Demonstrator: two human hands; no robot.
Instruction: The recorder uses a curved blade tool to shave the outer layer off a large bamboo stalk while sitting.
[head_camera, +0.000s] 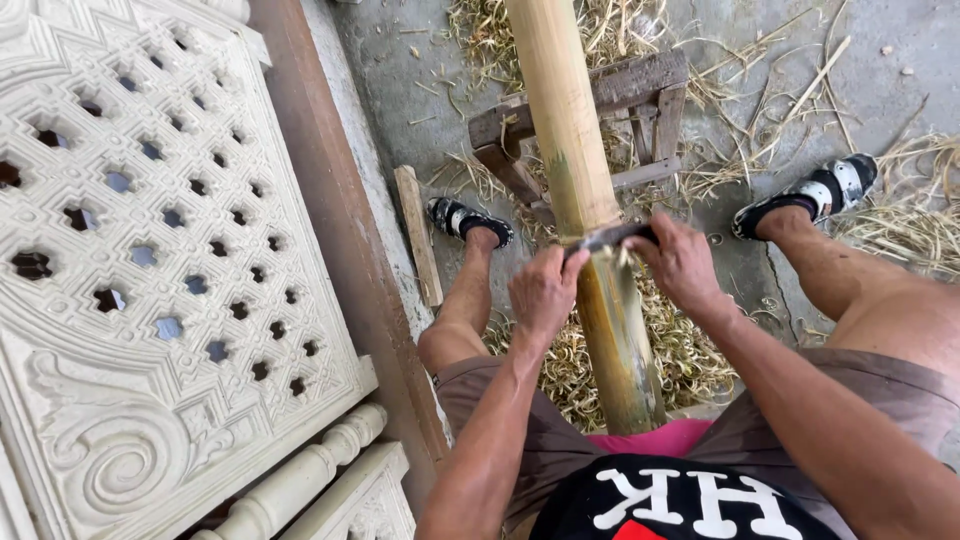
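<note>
Scene lit by soft, even daylight; no hard shadows are cast on the concrete floor (400, 60). The carved white panel (150, 260) is rendered bright but not blown out. Slight motion blur is noted at the blade (610, 237) and both hands. Wide-angle bending is seen along the edges. Focus is otherwise held sharp throughout.

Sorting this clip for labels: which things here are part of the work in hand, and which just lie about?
In use:
- bamboo pole
- dark blade laid across it
- left hand and right hand gripping the blade's ends
- wooden stand under the pole
- shavings

Lying about:
- carved white panel
- wood strip
- white baluster
</note>
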